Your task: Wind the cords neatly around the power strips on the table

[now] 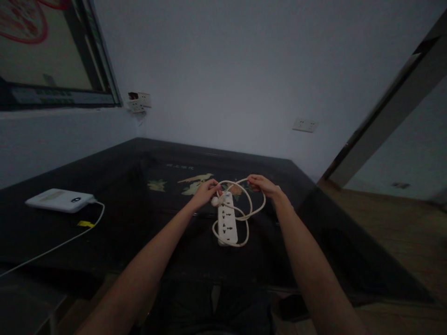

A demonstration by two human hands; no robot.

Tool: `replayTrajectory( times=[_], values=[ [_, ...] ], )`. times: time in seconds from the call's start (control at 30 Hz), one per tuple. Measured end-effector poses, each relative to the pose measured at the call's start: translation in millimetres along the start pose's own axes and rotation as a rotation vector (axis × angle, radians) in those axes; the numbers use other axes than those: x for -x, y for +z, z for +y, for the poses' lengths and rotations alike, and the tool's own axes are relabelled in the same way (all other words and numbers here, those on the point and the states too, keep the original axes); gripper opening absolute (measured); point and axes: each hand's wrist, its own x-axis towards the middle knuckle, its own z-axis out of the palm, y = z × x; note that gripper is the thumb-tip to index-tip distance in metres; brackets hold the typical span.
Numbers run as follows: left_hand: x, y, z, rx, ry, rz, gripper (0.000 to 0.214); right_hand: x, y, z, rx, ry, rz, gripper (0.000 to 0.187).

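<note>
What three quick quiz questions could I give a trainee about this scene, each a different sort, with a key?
1. Multiple choice: what is pinched in the right hand?
A) a screwdriver
B) a white cord
C) a spoon

2. True or false: in this view, the white device lies to the left of the power strip.

3. Short answer: what colour is the small tag by the white device's cable?

Key: 1. B; 2. true; 3. yellow.
</note>
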Motion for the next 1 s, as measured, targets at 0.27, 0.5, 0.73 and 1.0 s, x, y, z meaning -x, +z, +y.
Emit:
replayTrajectory(
  times=[0.27, 0.5, 0.73, 1.0],
  values=[
    [4, -2.9, 5, 0.046, -0.048, -0.054, 0.029, 2, 6, 31, 0.144, -0.022, 0.081, 0.028],
    [8, 5.2, 4, 0.098, -0.087, -0.022, 0.027, 1, 24, 28, 0.373, -0.187, 0.138, 0.016],
    [12, 9.1, 4, 0.185, -0.165, 0.008, 0.022, -7, 41, 8, 0.337, -0.33, -0.078, 0.027],
    [11, 17.5, 0, 0.346, -0.205, 0.013, 0.027, -4, 48, 20, 0.187, -0.343, -0.146, 0.046]
  ],
)
